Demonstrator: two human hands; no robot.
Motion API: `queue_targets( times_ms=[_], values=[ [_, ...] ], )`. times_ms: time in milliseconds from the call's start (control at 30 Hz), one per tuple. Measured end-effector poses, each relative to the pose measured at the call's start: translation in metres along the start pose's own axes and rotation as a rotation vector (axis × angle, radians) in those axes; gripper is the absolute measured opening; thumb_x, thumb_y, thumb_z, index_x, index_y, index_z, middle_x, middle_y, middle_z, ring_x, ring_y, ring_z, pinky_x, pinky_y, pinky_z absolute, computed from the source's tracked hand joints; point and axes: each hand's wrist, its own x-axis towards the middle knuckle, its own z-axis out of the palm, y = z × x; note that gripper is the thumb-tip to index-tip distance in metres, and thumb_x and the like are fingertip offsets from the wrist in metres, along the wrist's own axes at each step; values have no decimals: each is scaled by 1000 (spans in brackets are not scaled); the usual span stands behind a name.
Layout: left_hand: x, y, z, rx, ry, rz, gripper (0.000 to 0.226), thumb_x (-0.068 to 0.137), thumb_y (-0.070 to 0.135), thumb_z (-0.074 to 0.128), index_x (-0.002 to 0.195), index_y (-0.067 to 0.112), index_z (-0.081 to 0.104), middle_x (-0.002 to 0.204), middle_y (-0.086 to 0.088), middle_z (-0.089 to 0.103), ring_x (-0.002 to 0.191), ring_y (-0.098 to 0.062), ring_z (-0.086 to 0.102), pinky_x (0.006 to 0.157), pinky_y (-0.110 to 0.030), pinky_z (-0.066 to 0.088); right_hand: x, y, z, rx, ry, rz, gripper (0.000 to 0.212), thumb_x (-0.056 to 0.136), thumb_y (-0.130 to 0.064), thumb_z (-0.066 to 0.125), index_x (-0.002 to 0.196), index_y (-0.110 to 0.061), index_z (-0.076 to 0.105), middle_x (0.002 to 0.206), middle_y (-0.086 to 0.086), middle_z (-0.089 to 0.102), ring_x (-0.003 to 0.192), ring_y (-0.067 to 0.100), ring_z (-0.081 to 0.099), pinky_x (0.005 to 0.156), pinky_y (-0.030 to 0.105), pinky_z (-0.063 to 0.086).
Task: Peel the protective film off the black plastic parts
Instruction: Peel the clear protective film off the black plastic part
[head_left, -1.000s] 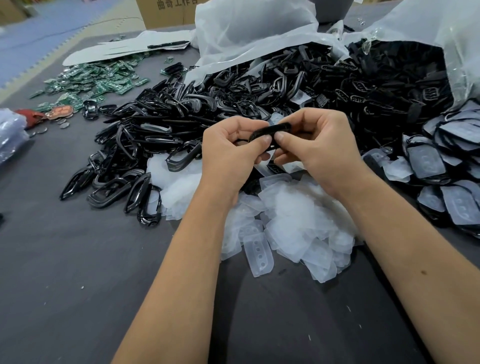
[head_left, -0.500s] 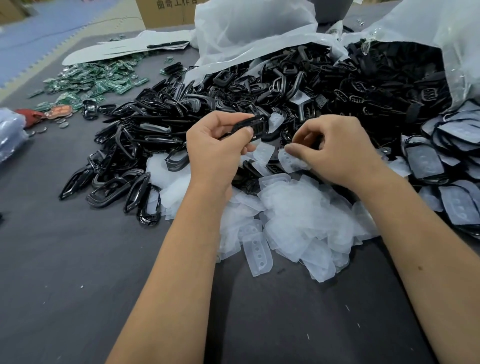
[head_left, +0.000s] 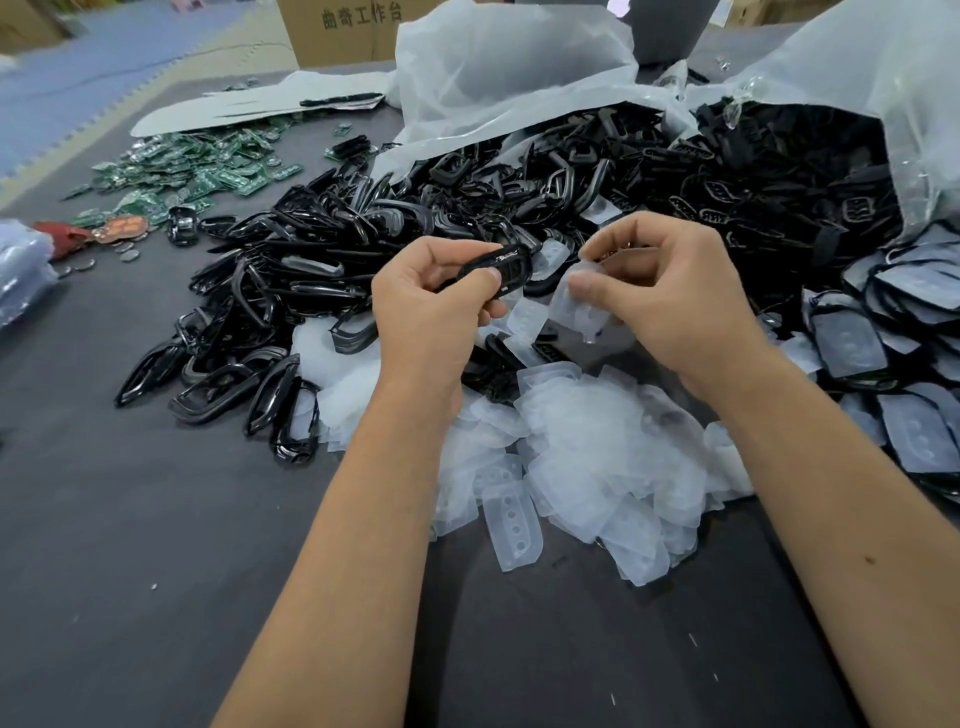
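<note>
The left hand (head_left: 421, 306) has a tight grip on a black plastic part (head_left: 501, 266); the right hand (head_left: 670, 291) pinches a clear film (head_left: 582, 306) — both held above the counter (head_left: 156, 519). A plastic bag (head_left: 519, 88) spills black parts (head_left: 675, 171).

Both my forearms reach forward, bare. My left hand (head_left: 426, 306) is curled, thumb pinching against my fingers; my right hand (head_left: 670, 291) pinches too.

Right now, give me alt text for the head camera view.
The left hand holds a black plastic part while the right hand pinches a clear film beside it, above a pile of peeled films on a dark table.
</note>
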Motion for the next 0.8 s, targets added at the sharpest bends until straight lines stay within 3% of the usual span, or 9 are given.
queue_targets(
  times_ms=[100,300,433,800],
  values=[
    [0,1,1,-3,3,-16,20,85,-12,67,87,7,73,67,-1,69,50,-13,60,50,-18,46,0,-1,3,126,0,40,12,89,-13,82,86,-16,70,79,8,79,65,21,69,55,23,53],
    [-1,3,1,-2,5,-27,19,85,-11,67,88,7,72,68,-2,69,51,-14,61,51,-19,46,0,-3,4,135,68,75,17,87,-16,83,75,-21,72,74,2,71,63,4,58,57,15,47],
    [-2,3,1,3,-29,-44,19,85,-11,67,90,7,72,71,-5,71,52,-14,61,51,-19,47,-1,-9,-1,422,53,170,16,92,-7,74,79,-13,67,78,7,71,58,11,53,47,19,39],
    [-10,6,7,15,-155,-120,24,90,-8,66,101,11,75,89,-2,79,60,-15,72,50,-19,49,-4,-15,2,680,-42,144,5,89,-6,73,93,-9,74,82,6,71,75,14,68,63,20,54]
  ],
)
